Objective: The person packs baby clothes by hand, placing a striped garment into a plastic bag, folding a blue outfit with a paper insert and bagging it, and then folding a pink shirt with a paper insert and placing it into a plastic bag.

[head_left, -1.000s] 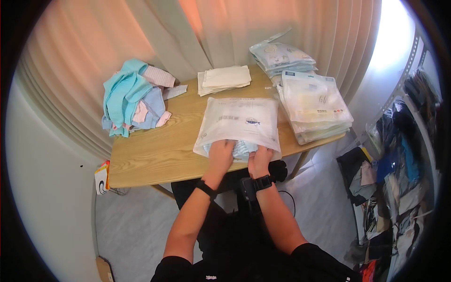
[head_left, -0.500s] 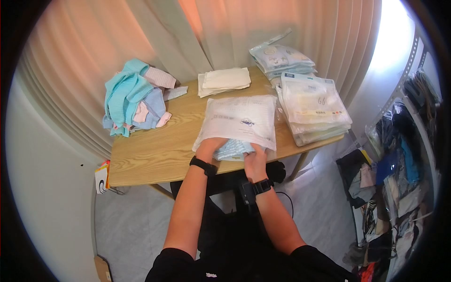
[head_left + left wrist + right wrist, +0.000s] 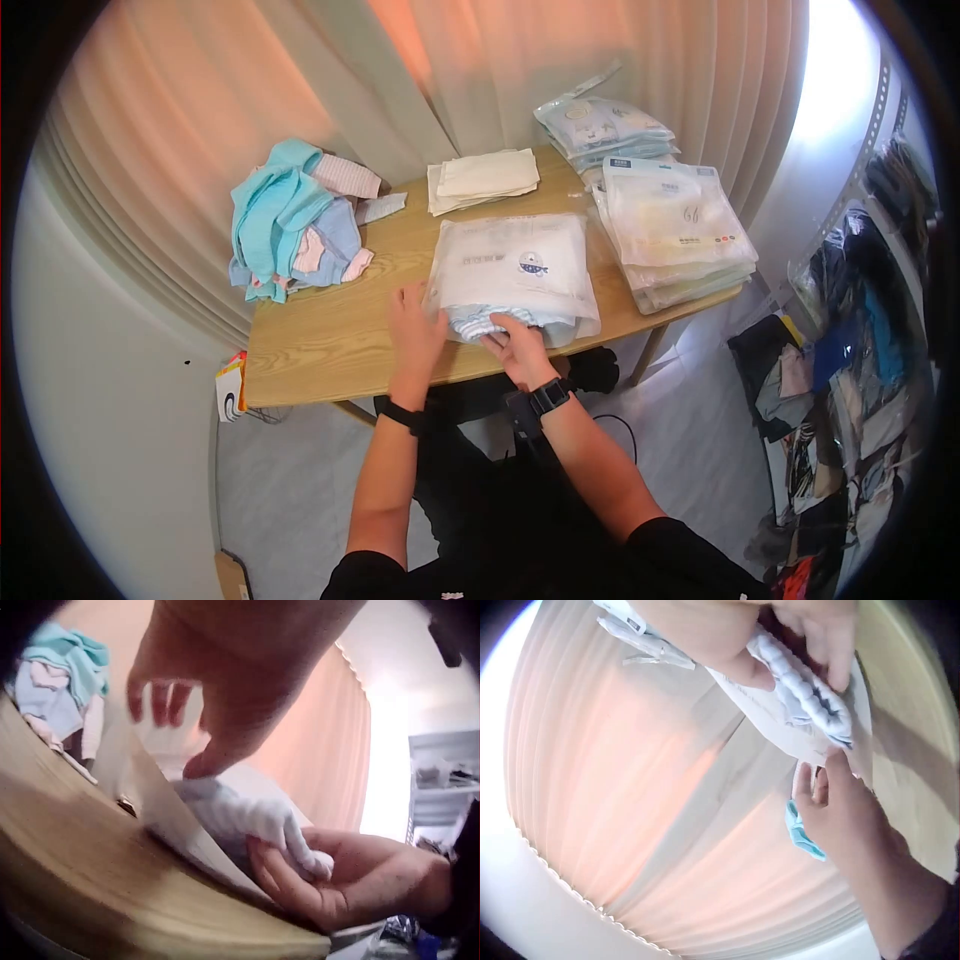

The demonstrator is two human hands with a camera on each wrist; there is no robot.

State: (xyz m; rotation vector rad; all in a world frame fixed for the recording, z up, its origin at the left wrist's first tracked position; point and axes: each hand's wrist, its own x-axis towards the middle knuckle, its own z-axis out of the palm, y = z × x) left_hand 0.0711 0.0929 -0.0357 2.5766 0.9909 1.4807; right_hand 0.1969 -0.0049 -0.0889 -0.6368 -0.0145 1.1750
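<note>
A frosted white plastic bag (image 3: 505, 258) with a blue fish print lies near the table's front edge, its mouth facing me. Inside that mouth sits a folded light-blue-and-white striped garment (image 3: 474, 322), its gathered edge showing in the right wrist view. My right hand (image 3: 520, 352) pinches the garment's near edge, thumb on top and fingers beneath. At the bag's left side, my left hand (image 3: 416, 330) has its fingers extended. In the left wrist view its thumb (image 3: 206, 761) comes down right at the garment, while the other fingers hang apart over the bag's edge.
On the wooden table (image 3: 320, 345), a heap of turquoise, blue and pink clothes (image 3: 290, 225) lies left. Cream folded cloths (image 3: 485, 178) lie at the back. Packed bags (image 3: 680, 225) are stacked right, with more packs (image 3: 610, 130) behind. A clothes rack (image 3: 850, 370) stands at the far right.
My left hand has come out of the bag's mouth and moved left to its side. My right hand has turned and drawn back to the garment's near edge. The bag lies flatter.
</note>
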